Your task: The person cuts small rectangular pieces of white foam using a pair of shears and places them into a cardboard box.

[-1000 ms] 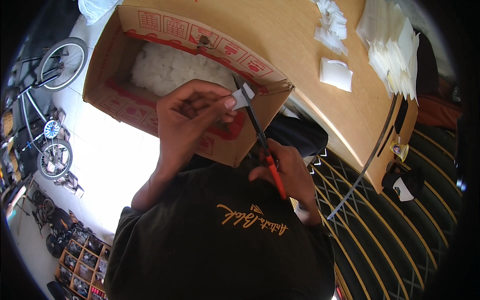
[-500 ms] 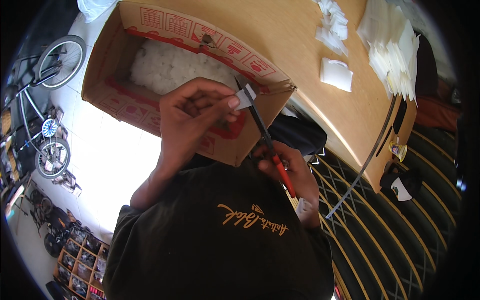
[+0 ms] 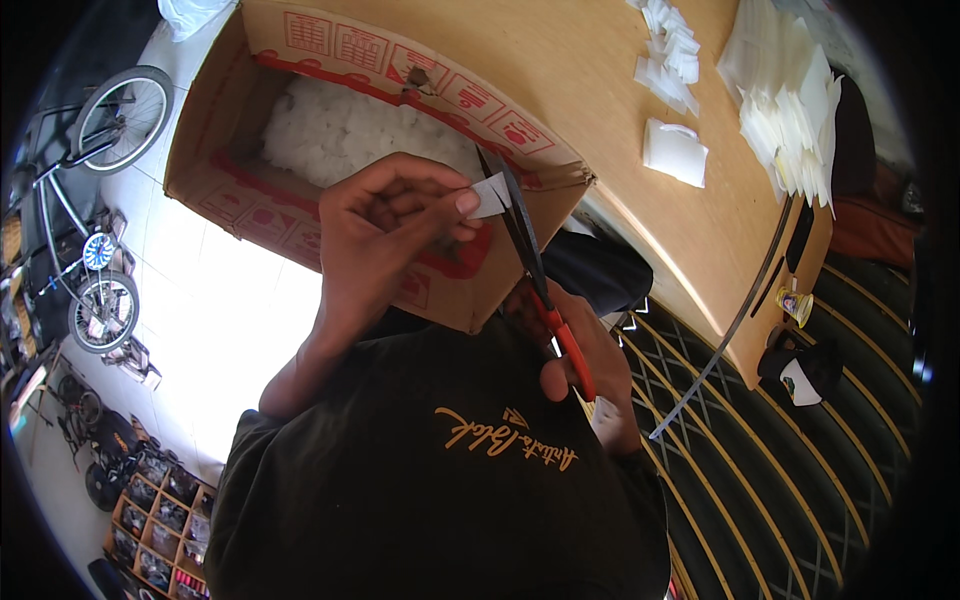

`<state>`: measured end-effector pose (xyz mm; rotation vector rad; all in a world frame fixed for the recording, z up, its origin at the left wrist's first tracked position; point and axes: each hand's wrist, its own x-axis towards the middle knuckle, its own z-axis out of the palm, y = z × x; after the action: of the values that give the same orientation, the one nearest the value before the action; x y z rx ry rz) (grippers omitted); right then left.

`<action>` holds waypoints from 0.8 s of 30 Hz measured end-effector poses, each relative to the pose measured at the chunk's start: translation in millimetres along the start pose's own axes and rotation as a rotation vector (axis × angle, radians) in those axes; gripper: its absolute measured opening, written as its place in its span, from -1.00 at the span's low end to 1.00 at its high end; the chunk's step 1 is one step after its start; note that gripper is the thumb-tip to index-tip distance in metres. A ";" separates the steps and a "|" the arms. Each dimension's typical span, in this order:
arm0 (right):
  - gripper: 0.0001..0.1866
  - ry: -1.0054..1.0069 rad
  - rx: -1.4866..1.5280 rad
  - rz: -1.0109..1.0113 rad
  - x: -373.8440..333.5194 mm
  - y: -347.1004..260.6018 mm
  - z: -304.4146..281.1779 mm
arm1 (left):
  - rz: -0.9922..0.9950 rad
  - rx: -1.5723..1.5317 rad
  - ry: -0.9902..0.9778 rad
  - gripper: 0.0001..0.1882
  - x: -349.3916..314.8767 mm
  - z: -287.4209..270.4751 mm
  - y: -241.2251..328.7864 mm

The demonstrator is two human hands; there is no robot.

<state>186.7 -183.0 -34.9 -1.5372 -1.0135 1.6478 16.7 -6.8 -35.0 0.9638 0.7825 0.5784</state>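
Observation:
Over the open cardboard box, my left hand pinches a small white strip between thumb and fingers. The strip looks thin and flat; I cannot tell whether it is paper or plastic. My right hand is wrapped round the red handles of a pair of scissors. Their dark blades are parted and point up toward the far side of the box, at the strip's right end. Below the strip, the cardboard box with red printing holds a heap of small white pieces.
To the right stands a wooden table with a fanned stack of white sheets, a pile of smaller white pieces and a folded white piece. A bicycle is at the left. A dark cap lies near the table's corner.
The scissor blades have spread apart, and my right thumb has moved down with the handle. The tilted bit at the strip's right end no longer shows. My left hand has barely moved.

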 end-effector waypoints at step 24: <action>-0.04 0.060 -0.117 0.018 2.0 6.3 0.7 | -0.004 0.024 0.016 -0.85 1.7 9.0 1.3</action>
<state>186.1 -184.4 -41.4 -1.6661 -1.0835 1.5690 24.8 -9.4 -31.4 0.9806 0.8066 0.5751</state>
